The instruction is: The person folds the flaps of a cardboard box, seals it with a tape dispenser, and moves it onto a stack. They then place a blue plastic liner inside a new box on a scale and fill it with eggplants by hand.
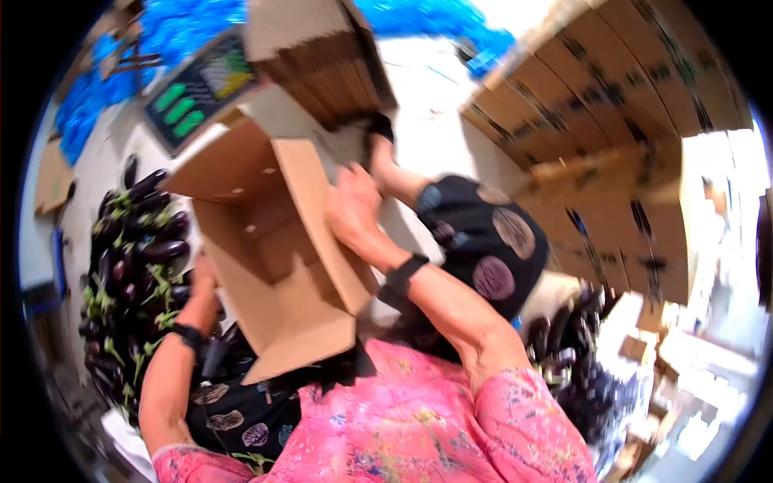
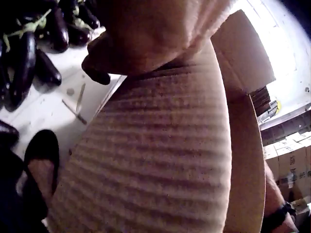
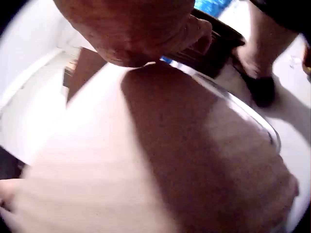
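Note:
An empty cardboard box [image 1: 282, 249] with raised flaps stands tilted between the two hands, its opening facing the head view. On the box's left outer side lies my left hand [image 1: 203, 290]; the left wrist view has this hand [image 2: 160, 34] at the top, against the corrugated wall [image 2: 155, 145]. My right hand [image 1: 354, 205] touches the opposite outer side, fingers pointing away from the body. The right wrist view shows the hand [image 3: 136, 29] above a shaded cardboard panel [image 3: 180, 136]. The ends of some fingers are hidden.
Eggplants [image 1: 129, 266] lie in a heap on the left, with more [image 1: 564, 346] at the right. Flattened cartons [image 1: 318, 64] are stacked ahead beside a dark printed panel [image 1: 201, 88]. Large boxes [image 1: 612, 80] fill the right side. Blue plastic [image 1: 435, 20] lies behind.

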Available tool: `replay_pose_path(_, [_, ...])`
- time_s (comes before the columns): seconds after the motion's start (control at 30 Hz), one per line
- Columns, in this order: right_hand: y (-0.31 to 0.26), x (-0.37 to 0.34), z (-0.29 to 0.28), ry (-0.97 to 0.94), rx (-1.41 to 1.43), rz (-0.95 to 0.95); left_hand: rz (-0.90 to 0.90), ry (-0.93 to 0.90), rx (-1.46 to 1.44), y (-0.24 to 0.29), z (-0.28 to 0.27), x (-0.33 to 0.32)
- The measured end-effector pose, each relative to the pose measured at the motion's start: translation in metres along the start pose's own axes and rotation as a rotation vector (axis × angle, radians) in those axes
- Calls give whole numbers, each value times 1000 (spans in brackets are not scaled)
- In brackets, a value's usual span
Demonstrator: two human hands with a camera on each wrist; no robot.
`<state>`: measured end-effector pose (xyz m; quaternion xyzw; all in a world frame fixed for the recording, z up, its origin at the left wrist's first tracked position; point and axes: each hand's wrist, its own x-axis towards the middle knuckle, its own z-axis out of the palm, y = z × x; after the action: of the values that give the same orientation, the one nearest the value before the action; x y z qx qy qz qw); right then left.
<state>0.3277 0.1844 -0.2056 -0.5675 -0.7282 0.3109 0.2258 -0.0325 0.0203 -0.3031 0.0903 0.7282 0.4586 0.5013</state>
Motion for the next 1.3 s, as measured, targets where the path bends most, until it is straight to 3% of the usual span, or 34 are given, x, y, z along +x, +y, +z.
replay_pose_path(0.03, [-14,-5,-28,50,-3,-124,42,29,129,15,-19,10])
replay_pose_path(0.07, [-28,-11,-56,101,-12,-245,182,213,599,52,-25,4])
replay_pose_path(0.1, [-40,-22,-91,85,114,-387,592,422,1007,56,-55,25])
replay_pose_path(0.13, [-58,-37,-136,-40,419,-356,503,446,936,101,-34,-11])
replay_pose_path(0.17, [-72,-52,-188,-79,455,-414,567,413,808,112,-65,16])
replay_pose_path(0.2, [-67,-69,-228,-163,538,-274,435,356,563,132,-69,10])
replay_pose_path(0.23, [-62,-86,-268,-232,616,-127,485,317,452,145,-73,10])
replay_pose_path(0.27, [-48,-99,-292,-139,712,-20,493,280,365,159,-69,6])
replay_pose_path(0.33, [15,-115,-324,31,451,199,539,182,350,180,-39,-18])
replay_pose_path(0.4, [126,-147,-320,118,340,370,539,102,372,190,-22,-20])
replay_pose_path(0.47, [238,-207,-298,-49,-2,616,581,47,389,195,18,-48])
replay_pose_path(0.53, [302,-283,-257,-99,-132,688,611,15,411,198,34,-55])
replay_pose_path(0.6, [333,-345,-220,-277,-127,901,667,-7,432,199,60,-81])
replay_pose_path(0.67, [333,-382,-188,-203,-89,1116,659,21,415,202,62,-82])
replay_pose_path(0.77, [324,-400,-139,-142,35,1248,651,9,384,204,78,-94])
replay_pose_path(0.8, [326,-403,-126,-280,12,1161,654,-19,377,203,83,-97])
replay_pose_path(0.87, [348,-415,-89,-177,7,1247,665,-69,355,195,93,-101])
replay_pose_path(0.9, [368,-430,-76,-431,-395,844,685,-77,357,193,96,-106])
replay_pose_path(1.0, [400,-471,-99,-770,-702,448,714,-72,389,192,111,-131])
replay_pose_path(1.07, [314,-440,-166,-240,-541,1115,725,-62,388,193,116,-137])
replay_pose_path(1.13, [320,-433,-186,37,-508,889,761,-86,388,191,111,-135])
replay_pose_path(1.2, [334,-405,-193,132,-469,644,754,-100,375,187,107,-127])
replay_pose_path(1.3, [347,-359,-178,227,-558,468,719,-90,387,177,109,-137])
